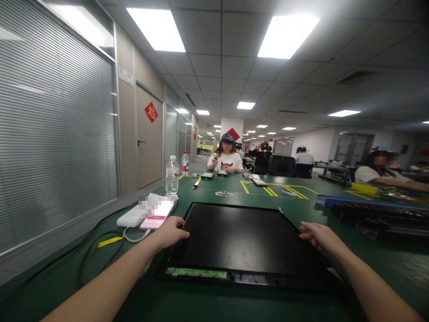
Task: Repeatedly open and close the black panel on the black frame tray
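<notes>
A black LCD screen panel [239, 237] lies flat on the green table in front of me, with a thin dark frame round it. Along its near edge runs a green circuit board strip [196, 273]. My left hand [172, 232] grips the panel's left edge, thumb on top and the other fingers curled at the outer side. At the right edge is my right hand [317, 235], its fingers apart and loosely bent, the tips at the frame; firm contact cannot be made out.
Left of the panel lie a lit phone [157, 219], a white power bank [129, 217] and black cables [83, 250]. Water bottles [172, 176] stand behind. Dark metal strips [365, 217] lie at right. A person [226, 161] sits across the table, another [378, 172] at right.
</notes>
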The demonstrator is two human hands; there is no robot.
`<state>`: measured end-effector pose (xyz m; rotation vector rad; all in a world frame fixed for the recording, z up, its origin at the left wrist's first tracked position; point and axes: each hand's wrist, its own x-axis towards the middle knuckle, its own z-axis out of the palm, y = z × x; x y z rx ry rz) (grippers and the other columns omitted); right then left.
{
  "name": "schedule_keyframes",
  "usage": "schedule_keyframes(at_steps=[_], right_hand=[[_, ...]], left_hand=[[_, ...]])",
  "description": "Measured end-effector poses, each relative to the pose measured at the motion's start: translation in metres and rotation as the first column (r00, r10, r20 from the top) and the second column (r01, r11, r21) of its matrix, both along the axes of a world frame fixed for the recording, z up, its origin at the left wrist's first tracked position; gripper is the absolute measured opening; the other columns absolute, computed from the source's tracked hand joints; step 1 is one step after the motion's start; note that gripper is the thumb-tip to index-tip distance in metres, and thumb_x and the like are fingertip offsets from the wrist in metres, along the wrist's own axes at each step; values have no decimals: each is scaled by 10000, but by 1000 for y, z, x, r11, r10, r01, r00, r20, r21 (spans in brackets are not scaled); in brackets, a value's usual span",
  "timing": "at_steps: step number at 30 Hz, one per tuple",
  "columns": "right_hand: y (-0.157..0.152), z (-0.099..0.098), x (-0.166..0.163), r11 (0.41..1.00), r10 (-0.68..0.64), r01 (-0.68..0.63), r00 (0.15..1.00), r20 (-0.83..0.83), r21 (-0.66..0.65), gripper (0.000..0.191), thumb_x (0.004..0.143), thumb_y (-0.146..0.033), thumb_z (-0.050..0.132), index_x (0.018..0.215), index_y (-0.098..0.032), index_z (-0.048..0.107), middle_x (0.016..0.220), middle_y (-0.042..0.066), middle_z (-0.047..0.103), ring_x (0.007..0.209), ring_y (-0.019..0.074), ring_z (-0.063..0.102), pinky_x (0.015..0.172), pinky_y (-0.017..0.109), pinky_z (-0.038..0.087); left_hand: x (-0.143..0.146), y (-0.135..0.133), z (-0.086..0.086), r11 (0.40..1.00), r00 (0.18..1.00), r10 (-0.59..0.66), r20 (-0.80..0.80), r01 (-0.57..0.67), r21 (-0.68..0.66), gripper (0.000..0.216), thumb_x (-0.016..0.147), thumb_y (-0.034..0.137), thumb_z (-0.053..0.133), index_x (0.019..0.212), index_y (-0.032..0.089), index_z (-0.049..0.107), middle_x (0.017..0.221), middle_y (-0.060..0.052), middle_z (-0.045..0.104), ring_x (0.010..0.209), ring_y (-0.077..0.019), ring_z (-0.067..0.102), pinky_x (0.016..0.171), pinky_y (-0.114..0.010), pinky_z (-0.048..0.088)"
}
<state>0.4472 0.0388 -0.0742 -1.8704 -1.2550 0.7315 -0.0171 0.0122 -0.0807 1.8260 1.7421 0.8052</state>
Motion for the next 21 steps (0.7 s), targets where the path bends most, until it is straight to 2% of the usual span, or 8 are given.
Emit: schedule_keyframes(at_steps=[21], right_hand=[[-2, 2, -2, 1000, 19, -19, 1000, 9, -11, 391, 730, -461, 479, 865, -113, 596, 788, 141, 698, 396, 82, 427, 371, 223, 311]], left_hand=[[-1, 1, -1, 997, 994, -20, -106, 27, 66, 205, 594, 309, 574, 699, 147, 643, 700, -24, 586, 704, -197, 554, 614, -268, 385]])
